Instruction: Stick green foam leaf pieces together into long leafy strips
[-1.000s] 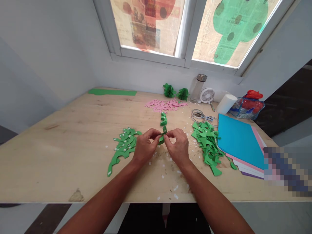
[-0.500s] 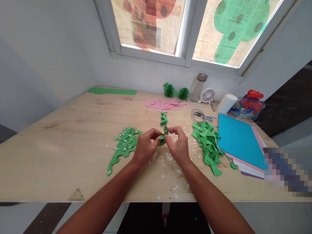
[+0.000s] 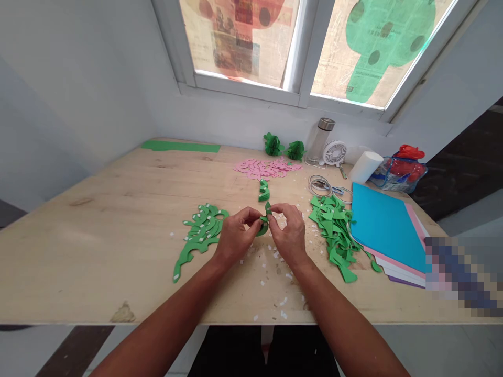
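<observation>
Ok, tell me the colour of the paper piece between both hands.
Green curved paper piece, head view.

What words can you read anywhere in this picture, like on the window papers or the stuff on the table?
No text can be read.
Newspaper sheets on the window: printed columns, too small and blurred to read.
Clear bottle and small white fan: no legible label.
Green paper piece pinched between the left hand and right hand: no writing shows.

On the table [image 3: 98,251]: cut-out pile [image 3: 202,230] left of the fingers [image 3: 259,215]; scrap heap [image 3: 334,230] and paper sheets [image 3: 383,225] right; small stack [image 3: 264,191] behind them.
</observation>
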{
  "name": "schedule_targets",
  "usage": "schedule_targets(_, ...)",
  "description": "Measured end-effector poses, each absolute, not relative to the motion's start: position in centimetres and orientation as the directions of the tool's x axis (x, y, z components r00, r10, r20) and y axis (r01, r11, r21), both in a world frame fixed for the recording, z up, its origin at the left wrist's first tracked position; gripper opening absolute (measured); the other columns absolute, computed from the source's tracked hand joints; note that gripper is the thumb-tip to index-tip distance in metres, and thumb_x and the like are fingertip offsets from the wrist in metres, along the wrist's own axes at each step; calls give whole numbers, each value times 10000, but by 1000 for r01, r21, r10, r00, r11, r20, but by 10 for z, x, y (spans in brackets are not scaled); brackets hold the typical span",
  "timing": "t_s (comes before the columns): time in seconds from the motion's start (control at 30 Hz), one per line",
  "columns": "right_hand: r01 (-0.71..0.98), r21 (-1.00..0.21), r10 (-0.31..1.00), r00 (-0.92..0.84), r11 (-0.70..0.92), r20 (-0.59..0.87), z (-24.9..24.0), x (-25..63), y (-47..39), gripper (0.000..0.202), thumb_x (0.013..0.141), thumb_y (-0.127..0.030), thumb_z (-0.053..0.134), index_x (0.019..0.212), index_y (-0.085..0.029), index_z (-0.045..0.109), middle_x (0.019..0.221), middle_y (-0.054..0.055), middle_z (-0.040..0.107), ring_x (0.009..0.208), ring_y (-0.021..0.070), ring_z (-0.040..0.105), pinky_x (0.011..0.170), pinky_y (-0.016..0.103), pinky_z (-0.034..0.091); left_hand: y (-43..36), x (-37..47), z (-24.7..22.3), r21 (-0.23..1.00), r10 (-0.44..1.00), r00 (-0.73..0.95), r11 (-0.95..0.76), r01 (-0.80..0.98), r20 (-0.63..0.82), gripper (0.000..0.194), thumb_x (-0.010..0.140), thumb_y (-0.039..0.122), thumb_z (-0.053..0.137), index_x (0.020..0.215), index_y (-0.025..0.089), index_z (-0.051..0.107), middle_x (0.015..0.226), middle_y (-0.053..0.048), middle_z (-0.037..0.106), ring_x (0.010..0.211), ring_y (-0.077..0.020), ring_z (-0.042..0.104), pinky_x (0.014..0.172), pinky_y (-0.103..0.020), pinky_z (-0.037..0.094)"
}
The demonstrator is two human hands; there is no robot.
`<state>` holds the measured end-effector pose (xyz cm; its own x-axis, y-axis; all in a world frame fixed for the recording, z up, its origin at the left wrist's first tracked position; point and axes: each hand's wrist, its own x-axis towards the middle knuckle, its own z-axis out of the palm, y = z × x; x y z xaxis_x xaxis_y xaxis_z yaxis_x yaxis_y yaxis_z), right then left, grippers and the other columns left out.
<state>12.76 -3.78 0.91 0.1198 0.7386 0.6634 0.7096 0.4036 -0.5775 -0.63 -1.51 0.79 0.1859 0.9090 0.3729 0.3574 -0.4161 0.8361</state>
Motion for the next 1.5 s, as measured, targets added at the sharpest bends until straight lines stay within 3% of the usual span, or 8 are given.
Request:
schedule_targets(0.33, 704, -572, 722, 121, 421, 681, 10, 127, -38, 92, 778, -143, 567, 854, -191, 587, 815, 34, 657, 795, 194, 574, 756, 338, 403, -15, -6, 8, 832, 903, 173, -430, 350, 394, 92, 731, 213, 557, 752, 167, 633, 683, 0, 675, 601, -126, 619, 587, -220, 488)
schedule_targets(0.57, 710, -561, 715, 116, 426, 690, 10, 127, -38, 76, 782, -146, 568, 838, -191, 592, 812, 35, 660, 787, 191, 576, 750, 336, 404, -15, -6, 6, 868, 916, 174, -399, 296, 361, 259, 746, 235, 572, 976, 157, 662, 779, -26, 719, 660, -148, 655, 626, -243, 527)
schedule_targets(0.9, 716, -567, 714, 136, 408, 687, 12, 128, -39, 58, 809, -177, 563, 841, -193, 609, 797, 31, 669, 776, 186, 580, 739, 326, 394, -14, -7, 4, 873, 912, 191, -406, 271, 364, 279, 757, 259, 578, 998, 163, 681, 842, -30, 727, 681, -154, 653, 644, -255, 539)
schedule_targets(1.5, 837, -362, 600, 52, 410, 799, 14, 132, -38, 68, 831, -200, 562, 835, -184, 628, 732, 30, 692, 719, 173, 602, 747, 342, 363, -18, -6, 7, 743, 829, 229, -559, 368, 511, 249, 785, 240, 546, 993, 194, 674, 930, -37, 727, 702, -150, 660, 694, -262, 529)
